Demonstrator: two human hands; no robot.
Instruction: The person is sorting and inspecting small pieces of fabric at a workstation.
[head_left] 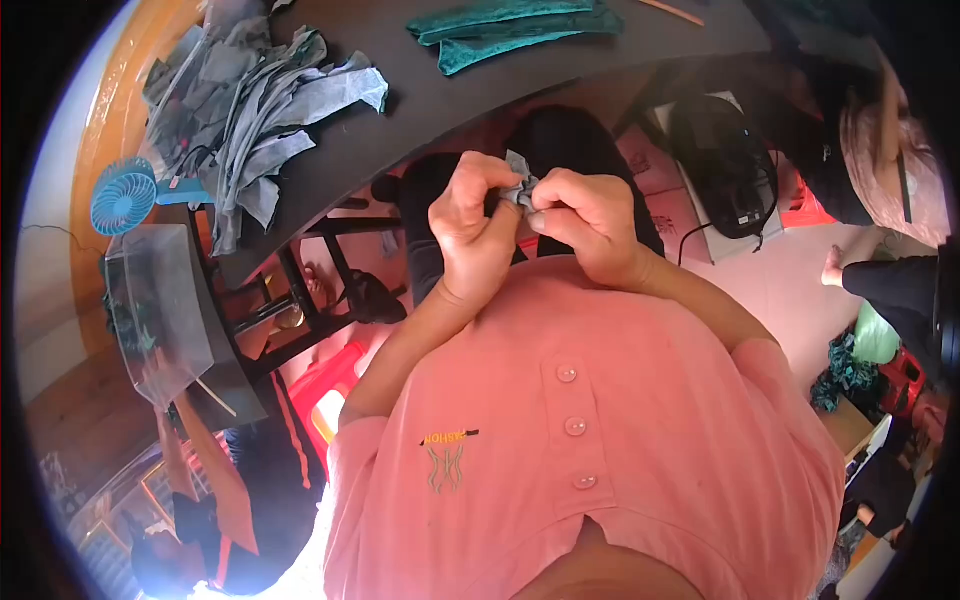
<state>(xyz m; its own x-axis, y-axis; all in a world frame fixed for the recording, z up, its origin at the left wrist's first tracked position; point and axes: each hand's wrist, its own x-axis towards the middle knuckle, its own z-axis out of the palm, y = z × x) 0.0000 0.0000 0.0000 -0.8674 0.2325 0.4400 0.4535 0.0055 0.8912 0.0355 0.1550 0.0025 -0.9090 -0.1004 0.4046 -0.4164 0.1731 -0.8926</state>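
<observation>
Just above my lap, a small crumpled piece of grey cloth (518,180) is pinched between both hands. My left hand (472,212) is closed, its thumb and fingers gripping the cloth from the left side. My right hand (590,218) is closed too, its fingertips pressed on the cloth's right side. The two hands nearly touch, and most of the cloth is hidden by the fingers. On the dark table beyond my hands lies a loose pile of grey-green cloth strips (265,105). Folded teal velvety fabric (515,32) lies at the table's far side.
A small blue fan (125,196) stands at the table's left edge beside a clear plastic box (160,310). Another person's arms (215,470) reach toward that box. A black bag (722,165) lies at the right. Further right are another person's legs (890,280) and dark green cloth (848,370).
</observation>
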